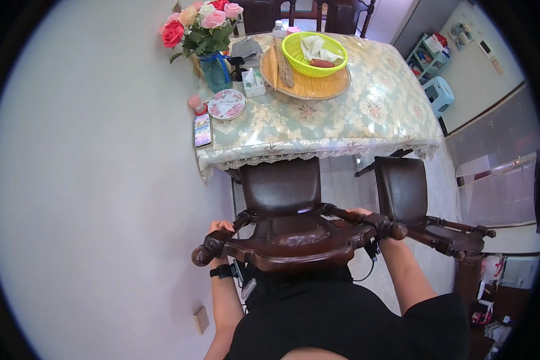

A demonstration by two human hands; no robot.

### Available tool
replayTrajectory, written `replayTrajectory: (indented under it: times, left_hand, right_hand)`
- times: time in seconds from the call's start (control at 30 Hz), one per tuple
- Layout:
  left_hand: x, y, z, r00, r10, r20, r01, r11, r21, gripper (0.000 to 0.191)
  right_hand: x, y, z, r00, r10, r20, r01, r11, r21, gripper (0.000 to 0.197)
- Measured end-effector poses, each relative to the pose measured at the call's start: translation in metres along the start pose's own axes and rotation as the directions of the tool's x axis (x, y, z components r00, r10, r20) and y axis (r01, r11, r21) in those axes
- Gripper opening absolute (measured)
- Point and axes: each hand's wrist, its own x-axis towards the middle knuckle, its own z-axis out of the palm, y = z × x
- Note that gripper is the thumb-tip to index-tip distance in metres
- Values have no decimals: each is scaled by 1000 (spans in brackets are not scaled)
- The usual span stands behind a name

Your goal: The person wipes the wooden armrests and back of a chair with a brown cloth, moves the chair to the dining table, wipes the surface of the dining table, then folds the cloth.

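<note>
A dark wooden dining chair [297, 256] with brown leather upholstery stands right in front of my body, its carved top rail nearest to me. My left hand [220, 226] curls its fingers over the chair's left side, just beyond the round knob. On the other side, my right hand [359, 210] grips the chair's right side; dark wood hides most of that hand. Past the chair is a dining table with a floral tablecloth [387, 112], whose lace edge hangs close to the chair's leather seat [281, 186].
A second leather chair [402, 191] stands to the right. White wall [117, 180] runs close along the left. On the table are a flower vase [216, 74], a phone [203, 130], a round floral tin [227, 104], a tissue pack [254, 85] and a yellow-green basket [292, 56] on a round board [315, 90].
</note>
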Motion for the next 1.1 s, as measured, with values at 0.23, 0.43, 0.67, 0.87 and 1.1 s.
replayTrajectory:
  times: [0.23,0.43,0.67,0.87,1.1]
  left_hand:
    - [31,-1,-25,999,-29,-17,29,998,49,14]
    - [70,-10,-47,999,-38,17,36,992,123,15]
    - [85,-29,-66,999,-48,-6,48,998,52,18]
    - [85,-28,-69,995,-95,-14,96,994,59,17]
    - [89,-22,-66,996,-89,8,89,994,67,14]
  right_hand:
    - [11,-11,73,940,-251,232,324,440,-837,29]
    - [43,-23,63,986,-165,28,164,919,-357,32]
    - [59,-44,77,962,-250,106,213,452,-866,26]
    - [50,-37,86,941,-338,-8,260,739,-622,22]
    - [71,-31,53,967,-231,111,256,885,-390,26]
